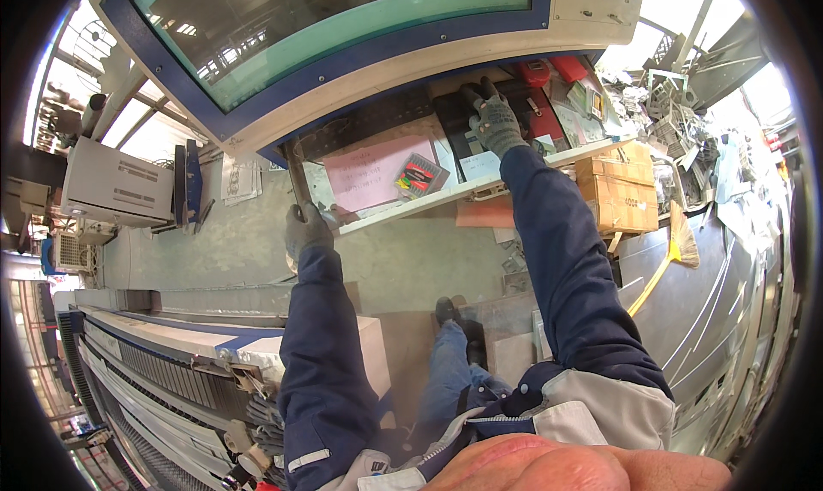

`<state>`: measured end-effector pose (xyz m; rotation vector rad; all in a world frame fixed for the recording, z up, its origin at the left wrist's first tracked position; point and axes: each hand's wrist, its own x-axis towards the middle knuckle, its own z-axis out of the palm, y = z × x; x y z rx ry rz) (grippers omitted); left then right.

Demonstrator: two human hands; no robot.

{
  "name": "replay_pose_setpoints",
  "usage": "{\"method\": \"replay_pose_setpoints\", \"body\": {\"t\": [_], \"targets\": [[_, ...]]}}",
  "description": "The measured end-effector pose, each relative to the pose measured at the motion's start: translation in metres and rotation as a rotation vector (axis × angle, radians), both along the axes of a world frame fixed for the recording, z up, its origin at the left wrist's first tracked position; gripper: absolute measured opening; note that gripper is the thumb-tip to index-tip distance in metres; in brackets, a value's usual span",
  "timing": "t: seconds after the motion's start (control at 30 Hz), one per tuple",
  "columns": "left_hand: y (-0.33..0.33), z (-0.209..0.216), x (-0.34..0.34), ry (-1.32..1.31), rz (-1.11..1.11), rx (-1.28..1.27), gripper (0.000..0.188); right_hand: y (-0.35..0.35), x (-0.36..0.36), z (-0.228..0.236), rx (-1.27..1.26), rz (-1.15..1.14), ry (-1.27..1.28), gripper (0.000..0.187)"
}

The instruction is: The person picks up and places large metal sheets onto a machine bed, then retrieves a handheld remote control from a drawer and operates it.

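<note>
A shallow drawer (411,206) with a pale front edge is pulled out below a machine's screen housing. My gloved left hand (307,231) is closed around the drawer's front left corner, beside its dark side rail. Over the right half of the drawer reaches my gloved right hand (497,122), fingers stretched out and apart above a black flat item (452,118); whether they touch it I cannot tell. Left of it lie a pink paper sheet (369,172) and a clear plastic box (418,176) with red and green pieces. A dark red case (545,118) sits right of the hand.
Above the drawer is the machine's large screen (343,28) with a control panel (600,1). Cardboard boxes (619,189) and a yellow broom (679,238) stand at right, near piled scrap (669,105). Long machine rails (163,371) run at lower left; a white cabinet (116,181) is beyond.
</note>
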<state>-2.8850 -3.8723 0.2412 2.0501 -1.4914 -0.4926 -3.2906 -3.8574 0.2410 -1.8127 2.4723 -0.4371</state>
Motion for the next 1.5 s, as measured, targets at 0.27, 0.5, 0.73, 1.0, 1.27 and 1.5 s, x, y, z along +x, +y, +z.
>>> {"method": "replay_pose_setpoints", "body": {"t": [0.27,0.5,0.73,1.0,1.27,1.5], "targets": [[0.002,0.003,0.000,0.004,-0.019,0.004,0.043,0.001,0.001,0.003,0.045,0.032,0.057,0.062],[0.002,0.000,-0.001,0.014,-0.018,-0.014,0.041,0.001,0.000,0.002,0.029,0.030,0.032,0.062],[0.000,0.001,0.002,0.001,-0.007,0.047,0.051,0.000,0.001,0.001,0.050,0.035,0.043,0.063],[0.006,0.013,-0.003,-0.004,-0.003,0.071,0.054,-0.009,-0.008,-0.012,0.117,0.021,0.039,0.066],[0.000,0.002,0.000,-0.030,0.022,0.064,0.053,-0.008,-0.009,-0.015,0.075,0.024,0.043,0.067],[-0.002,-0.004,0.002,-0.011,0.019,0.060,0.053,-0.008,-0.008,-0.014,0.070,0.021,0.042,0.067]]}}
